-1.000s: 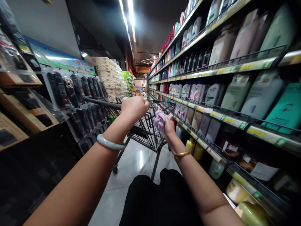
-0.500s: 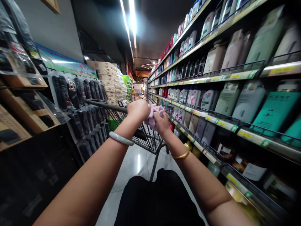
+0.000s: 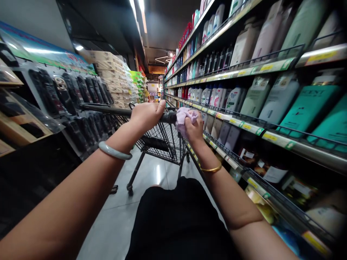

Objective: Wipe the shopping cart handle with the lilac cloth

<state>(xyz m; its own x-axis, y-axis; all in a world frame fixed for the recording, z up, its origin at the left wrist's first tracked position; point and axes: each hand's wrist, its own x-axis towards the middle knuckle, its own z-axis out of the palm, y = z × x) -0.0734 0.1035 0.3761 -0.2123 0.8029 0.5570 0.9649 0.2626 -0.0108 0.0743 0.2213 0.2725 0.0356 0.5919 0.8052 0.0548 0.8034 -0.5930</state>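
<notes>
A black wire shopping cart [image 3: 162, 144] stands in front of me, its dark handlebar [image 3: 104, 109] running across at chest height. My left hand [image 3: 148, 115], below a pale bangle, is wrapped round the middle of that bar, thumb along the top. Farther right, my right hand [image 3: 194, 128] clutches a crumpled lilac cloth [image 3: 184, 121] against the bar's right end. A gold bracelet circles my right wrist. The cloth hides part of the bar and some of my right fingers.
Shelves [image 3: 244, 126] of shampoo and lotion bottles line the right side, close to my right arm. At left hang packaged black items [image 3: 70, 94], with stacked boxes [image 3: 105, 76] beyond. Grey tiled floor [image 3: 116, 220] lies below.
My hands have moved apart: the left has slid left along the bar, and the right has gone right with the cloth. The view has tilted down, showing more of the cart's wheels.
</notes>
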